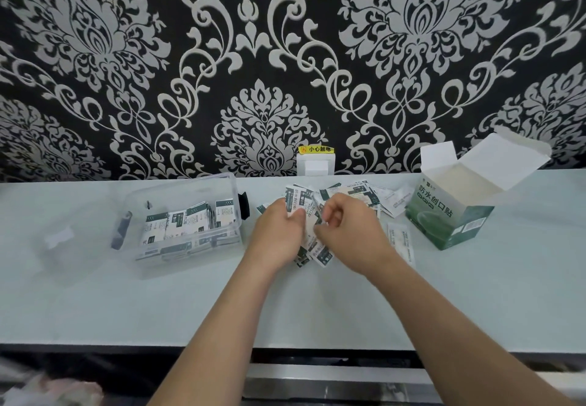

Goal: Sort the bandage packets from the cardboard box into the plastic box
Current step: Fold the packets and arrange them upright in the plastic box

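Observation:
A loose pile of white-and-green bandage packets (358, 196) lies on the pale table, between the two boxes. My left hand (279, 231) grips a small stack of these packets (298, 202) from the left. My right hand (345, 231) pinches the same stack from the right with curled fingers. The clear plastic box (165, 261) stands to the left of my hands and holds several packets (190, 220) set on edge. The green-and-white cardboard box (450, 215) stands open at the right, with its flaps up; its inside looks bare.
The clear lid (60, 237) of the plastic box lies at its left. One single packet (401, 240) rests between my right hand and the cardboard box. A white wall socket (315, 166) with a yellow label sits behind the pile. The table's front edge (126, 343) runs below my forearms.

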`<state>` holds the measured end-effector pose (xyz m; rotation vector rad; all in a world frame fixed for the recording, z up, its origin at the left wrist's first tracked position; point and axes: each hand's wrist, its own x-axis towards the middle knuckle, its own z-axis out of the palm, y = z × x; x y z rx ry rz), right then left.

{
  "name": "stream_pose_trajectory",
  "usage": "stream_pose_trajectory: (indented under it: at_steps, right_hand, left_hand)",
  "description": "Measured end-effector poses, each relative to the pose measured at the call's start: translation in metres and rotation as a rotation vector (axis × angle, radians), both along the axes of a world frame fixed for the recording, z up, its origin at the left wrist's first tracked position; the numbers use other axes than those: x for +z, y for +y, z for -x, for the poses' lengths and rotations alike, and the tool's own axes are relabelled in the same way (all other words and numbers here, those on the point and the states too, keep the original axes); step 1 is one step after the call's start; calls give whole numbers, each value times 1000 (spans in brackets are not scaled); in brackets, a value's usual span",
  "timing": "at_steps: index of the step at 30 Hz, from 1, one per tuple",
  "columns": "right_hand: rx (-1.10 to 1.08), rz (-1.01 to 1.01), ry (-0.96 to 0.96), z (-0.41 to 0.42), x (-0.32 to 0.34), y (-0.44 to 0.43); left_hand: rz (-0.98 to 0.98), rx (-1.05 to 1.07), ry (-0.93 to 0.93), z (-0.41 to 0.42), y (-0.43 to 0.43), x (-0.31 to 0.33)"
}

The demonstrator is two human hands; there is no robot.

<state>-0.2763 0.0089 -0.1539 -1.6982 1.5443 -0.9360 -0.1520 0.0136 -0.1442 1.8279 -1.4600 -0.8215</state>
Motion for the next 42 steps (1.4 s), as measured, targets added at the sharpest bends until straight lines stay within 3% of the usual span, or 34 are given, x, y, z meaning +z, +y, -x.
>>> stream_pose_trajectory:
  at_steps: [5, 12, 14, 17, 20, 24, 29, 33, 35, 38, 42]
  right_hand:
    - [3, 19, 12, -17, -6, -3]
    - [20, -85, -384, -15, 5, -2]
    - [-55, -88, -481, -18, 8, -1]
    - [-277, -24, -374, -20, 7, -4]
    - [-189, -227, -501, -29, 7, 1]
    - [-86, -374, -719, -34, 16, 8]
    - [-49, -518, -935, -24, 25, 10]
    - [-117, -480, -1061, -19, 29, 8]
    - [-203, -374, -1049, -6, 31, 2]
    - [-332, -307, -985, 17, 29, -5]
    - [-271, -330, -843, 35, 30, -4]
  left_hand:
    - [1, 3, 8, 2, 1, 0]
    - [87, -71, 125, -5, -1, -6]
    - [128, -24, 164, -4, -1, -6]
    - [177, 56, 299, -1, -2, -8]
    - [160, 52, 457, 7, 1, -6]
    - [87, -81, 466, 14, 4, -3]
    - [124, -215, 286, 13, 7, -6]
    - [227, -260, -197, 11, 5, -6]
    - [251, -208, -275, 2, 5, -2]
    - [39, -249, -483, -5, 8, -8]
    - [-64, -258, -584, 3, 11, -17]
